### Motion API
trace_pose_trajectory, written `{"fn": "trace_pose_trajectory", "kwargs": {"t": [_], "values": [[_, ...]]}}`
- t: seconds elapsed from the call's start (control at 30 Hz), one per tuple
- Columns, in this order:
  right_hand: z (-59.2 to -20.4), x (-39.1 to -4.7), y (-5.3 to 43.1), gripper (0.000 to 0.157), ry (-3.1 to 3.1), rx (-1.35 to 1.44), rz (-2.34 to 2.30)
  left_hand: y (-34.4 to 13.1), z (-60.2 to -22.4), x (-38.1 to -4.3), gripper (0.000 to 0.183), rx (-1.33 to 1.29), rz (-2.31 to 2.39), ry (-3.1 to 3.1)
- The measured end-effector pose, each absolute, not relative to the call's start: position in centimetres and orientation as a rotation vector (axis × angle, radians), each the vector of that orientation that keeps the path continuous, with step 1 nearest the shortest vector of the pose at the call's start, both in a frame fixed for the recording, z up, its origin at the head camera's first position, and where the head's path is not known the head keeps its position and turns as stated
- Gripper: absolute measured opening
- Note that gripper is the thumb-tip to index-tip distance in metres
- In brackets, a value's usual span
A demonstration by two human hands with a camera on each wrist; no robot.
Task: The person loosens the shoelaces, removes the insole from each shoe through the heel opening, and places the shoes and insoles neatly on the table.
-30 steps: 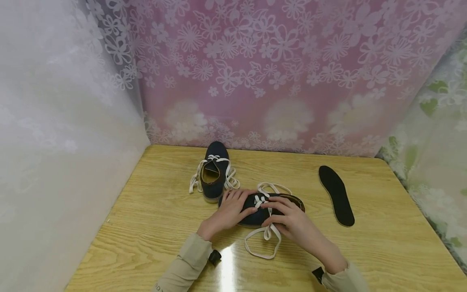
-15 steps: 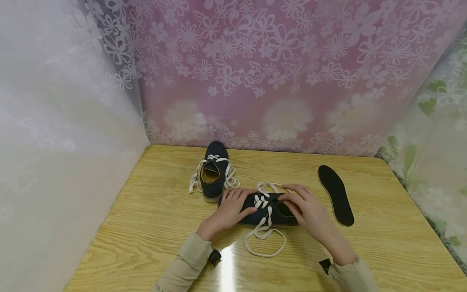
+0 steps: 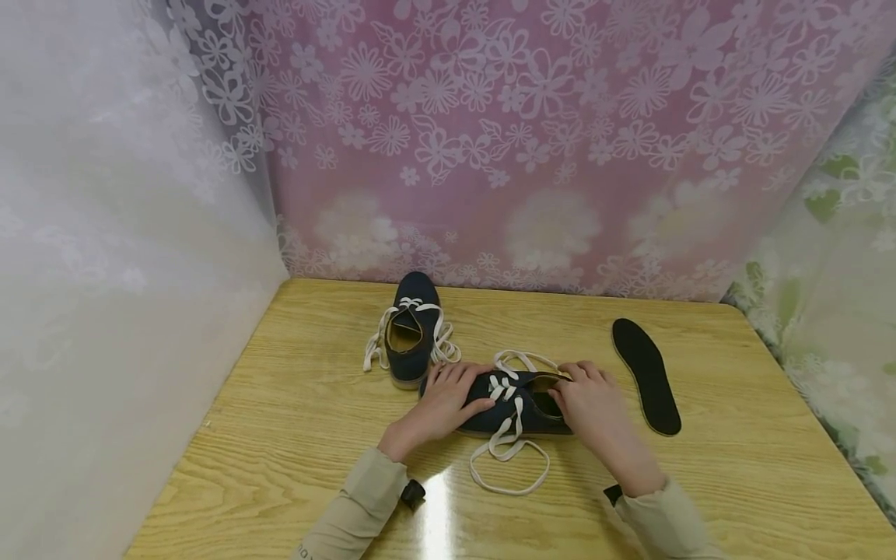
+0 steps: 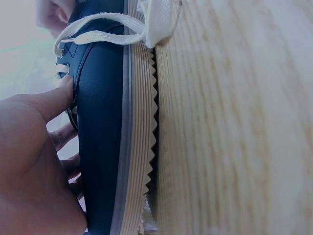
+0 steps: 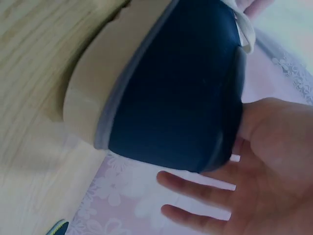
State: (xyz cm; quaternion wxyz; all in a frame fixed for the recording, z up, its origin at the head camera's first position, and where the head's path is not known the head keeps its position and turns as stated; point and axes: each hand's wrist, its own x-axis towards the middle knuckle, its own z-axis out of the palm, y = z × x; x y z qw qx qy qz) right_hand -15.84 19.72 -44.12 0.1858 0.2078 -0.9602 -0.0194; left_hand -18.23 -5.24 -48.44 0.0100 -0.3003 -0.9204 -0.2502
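A dark navy lace-up shoe (image 3: 537, 423) lies on the table with its toe to the left and its opening to the right. My left hand (image 3: 435, 411) grips the toe part, the thumb near the white lace (image 4: 100, 36) and the other fingers over the far side. At the heel end my right hand (image 3: 600, 416) pinches the collar. Its thumb goes into the opening, and two fingers stretch out past the heel (image 5: 171, 107) in the right wrist view. Loose lace ends trail on both sides of the shoe.
A second navy shoe (image 3: 416, 288) with untied white laces stands behind, to the left, close to the first shoe's toe. A black insole (image 3: 645, 375) lies to the right on the wooden table (image 3: 280, 435). Floral curtains (image 3: 490, 233) hang around the table.
My right hand has left the lacing and moved right to the heel, where it now holds the collar. The near lace fell loose onto the table. My left hand stays put.
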Motion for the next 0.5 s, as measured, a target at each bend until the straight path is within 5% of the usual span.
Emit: {"fn": "trace_pose_trajectory", "kwargs": {"t": [0.5], "values": [[-44.1,-15.8,18.5,0.023,-2.882,0.506,-0.141,-5.1,-48.4,-18.2,0.057,-0.924,-0.78,-2.887]]}}
